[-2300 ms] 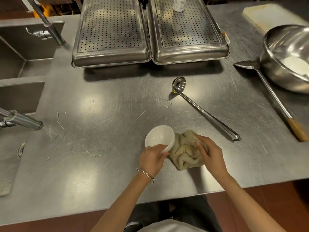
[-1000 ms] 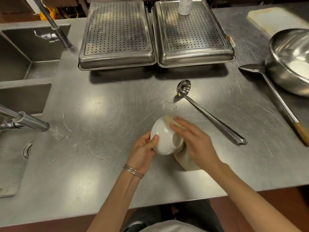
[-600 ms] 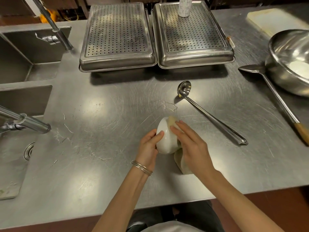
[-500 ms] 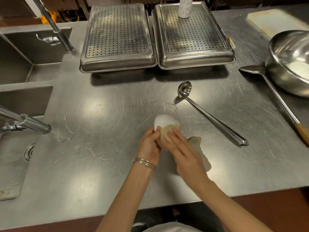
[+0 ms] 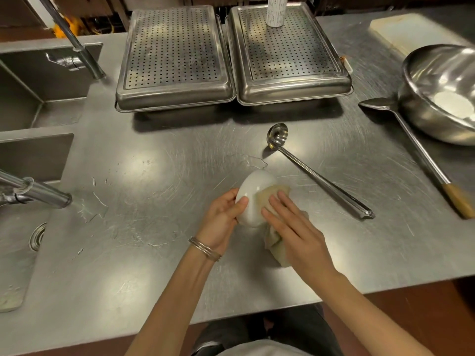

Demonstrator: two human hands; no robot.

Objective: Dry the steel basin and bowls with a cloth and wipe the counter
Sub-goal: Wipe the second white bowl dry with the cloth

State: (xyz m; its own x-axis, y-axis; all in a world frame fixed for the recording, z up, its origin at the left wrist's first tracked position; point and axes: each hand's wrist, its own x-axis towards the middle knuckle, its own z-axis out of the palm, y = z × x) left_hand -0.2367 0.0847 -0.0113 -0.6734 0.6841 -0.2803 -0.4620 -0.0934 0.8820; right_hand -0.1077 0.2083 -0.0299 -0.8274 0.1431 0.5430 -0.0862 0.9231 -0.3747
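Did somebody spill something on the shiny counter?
Yes. A small water puddle lies on the counter beside the ladle, just beyond the white bowl, and wet streaks sit near the faucet at the left.

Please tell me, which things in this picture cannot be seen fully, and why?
Head view only:
- Inside of the white bowl: turned away, behind the cloth and the right hand.
- Cloth: mostly under the right hand.
- Steel basin: cut off by the right edge; the white thing inside it is too unclear to name.
- White container on the perforated tray: top cut off by the upper edge.
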